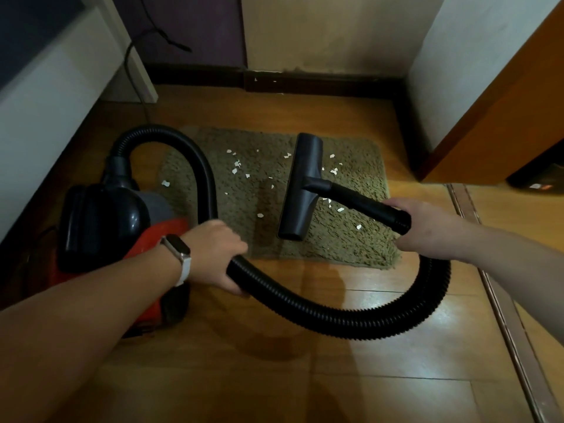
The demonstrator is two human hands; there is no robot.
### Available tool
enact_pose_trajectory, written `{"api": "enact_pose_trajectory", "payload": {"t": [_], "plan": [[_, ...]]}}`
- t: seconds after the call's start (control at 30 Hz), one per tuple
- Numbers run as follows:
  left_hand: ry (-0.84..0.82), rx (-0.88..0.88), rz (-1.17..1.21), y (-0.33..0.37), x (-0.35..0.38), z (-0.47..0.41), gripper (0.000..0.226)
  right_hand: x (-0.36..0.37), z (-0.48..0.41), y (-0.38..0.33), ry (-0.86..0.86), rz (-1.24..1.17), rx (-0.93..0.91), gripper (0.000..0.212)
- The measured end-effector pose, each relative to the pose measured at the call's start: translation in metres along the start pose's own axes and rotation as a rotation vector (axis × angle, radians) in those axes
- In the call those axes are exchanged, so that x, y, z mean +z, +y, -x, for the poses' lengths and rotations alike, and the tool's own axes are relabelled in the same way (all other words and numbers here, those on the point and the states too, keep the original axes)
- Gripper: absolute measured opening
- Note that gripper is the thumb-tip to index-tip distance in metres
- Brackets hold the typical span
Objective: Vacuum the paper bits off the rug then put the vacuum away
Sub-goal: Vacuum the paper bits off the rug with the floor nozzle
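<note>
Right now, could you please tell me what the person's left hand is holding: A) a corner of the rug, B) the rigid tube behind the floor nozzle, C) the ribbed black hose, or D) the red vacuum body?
C: the left hand grips the ribbed black hose beside the red vacuum body, while the right hand holds the rigid tube.

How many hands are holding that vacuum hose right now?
2. The left hand grips the ribbed hose beside the red vacuum; the right hand grips its rigid end, behind the floor nozzle on the rug.
</note>
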State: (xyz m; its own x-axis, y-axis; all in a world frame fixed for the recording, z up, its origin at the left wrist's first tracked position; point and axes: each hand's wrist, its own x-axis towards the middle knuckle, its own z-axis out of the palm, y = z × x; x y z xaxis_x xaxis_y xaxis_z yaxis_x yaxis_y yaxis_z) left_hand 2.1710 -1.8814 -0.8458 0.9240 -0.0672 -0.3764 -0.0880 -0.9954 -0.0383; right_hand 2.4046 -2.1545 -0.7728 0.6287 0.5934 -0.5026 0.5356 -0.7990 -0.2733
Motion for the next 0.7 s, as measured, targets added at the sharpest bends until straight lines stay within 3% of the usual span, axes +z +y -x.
{"api": "enact_pose_trajectory", "payload": {"t": [0.13,0.23,0.37,0.57,0.7], "plan": [[-0.011,-0.026,0.193,0.019,0.02,0.019,0.067,0.008,-0.01,-0.001,0.013,0.097,-0.01,0.078],[0.006,-0.038,0.268,0.029,0.02,0.027,0.064,0.013,-0.018,-0.013,0.046,0.219,-0.026,0.06],[-0.001,0.014,0.236,0.051,0.007,0.03,0.063,0.022,-0.03,-0.036,0.11,0.382,-0.008,0.034],[-0.102,0.124,0.279,0.088,0.007,0.036,0.067,0.036,-0.042,-0.032,0.103,0.418,-0.064,0.025],[-0.021,0.146,0.244,0.089,0.025,0.033,0.063,0.04,-0.038,-0.035,0.118,0.528,-0.023,0.019]]}}
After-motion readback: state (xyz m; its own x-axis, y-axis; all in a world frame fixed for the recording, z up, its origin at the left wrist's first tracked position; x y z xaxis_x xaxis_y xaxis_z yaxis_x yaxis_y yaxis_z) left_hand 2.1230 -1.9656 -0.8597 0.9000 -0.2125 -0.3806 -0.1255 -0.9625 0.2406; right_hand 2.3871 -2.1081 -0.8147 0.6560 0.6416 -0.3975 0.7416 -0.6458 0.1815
